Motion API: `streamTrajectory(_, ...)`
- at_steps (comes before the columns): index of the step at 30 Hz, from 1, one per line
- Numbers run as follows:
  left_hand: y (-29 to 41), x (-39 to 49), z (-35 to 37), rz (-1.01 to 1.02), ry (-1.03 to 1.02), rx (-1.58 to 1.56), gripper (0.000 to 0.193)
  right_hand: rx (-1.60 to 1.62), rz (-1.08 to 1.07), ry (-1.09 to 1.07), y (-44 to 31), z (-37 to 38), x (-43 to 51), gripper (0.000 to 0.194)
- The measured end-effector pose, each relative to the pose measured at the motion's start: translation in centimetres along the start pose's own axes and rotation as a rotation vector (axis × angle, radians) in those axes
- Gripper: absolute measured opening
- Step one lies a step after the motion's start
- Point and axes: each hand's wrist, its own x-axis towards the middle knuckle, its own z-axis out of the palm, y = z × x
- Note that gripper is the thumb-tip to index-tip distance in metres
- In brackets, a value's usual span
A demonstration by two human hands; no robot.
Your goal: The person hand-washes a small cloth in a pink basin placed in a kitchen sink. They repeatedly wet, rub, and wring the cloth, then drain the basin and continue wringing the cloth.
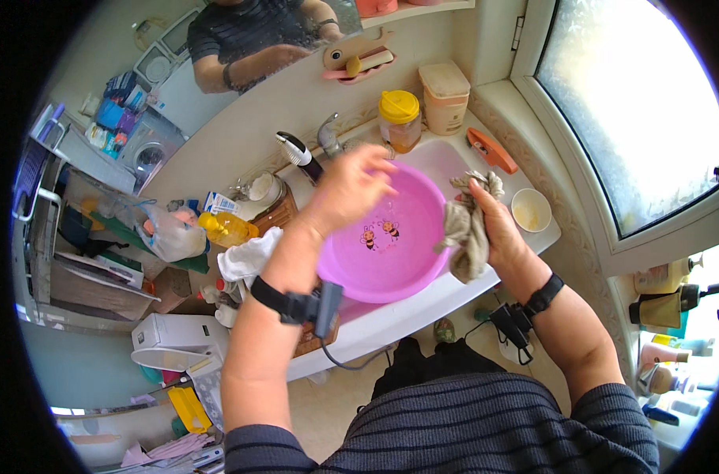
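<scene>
My right hand [494, 225] grips a bunched grey-beige cloth [467, 234] above the right rim of a pink plastic basin [389, 266]. Two cartoon bees are printed on the basin's floor. Over the basin's upper left edge, my left hand [357, 186] is blurred, its fingers apart and holding nothing. The basin rests on the white sink [433, 157]. Behind my left hand stands the chrome faucet [329, 135], partly hidden. A white cloth [249, 256] lies to the left of the basin, beside my left forearm.
An orange-handled brush [493, 151] and a white bowl [531, 210] sit on the right ledge. A yellow-lidded jar [399, 121] and a lidded tub [444, 98] stand behind. Leftward are a black-and-white brush [300, 155] and a bottle of yellow liquid [229, 230].
</scene>
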Motion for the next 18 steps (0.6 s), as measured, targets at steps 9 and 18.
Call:
streamTrajectory(9,-5.7,7.4,-7.7,-0.014,0.307,0.51,0.067,-0.143,0.176,0.18,2.1,-5.6,-0.3,0.024)
streamTrajectory(18,-8.2,8.9,-7.3,-0.078,0.126,0.599,0.071,-0.177,0.148,0.194,2.0,-6.3,1.1,0.024)
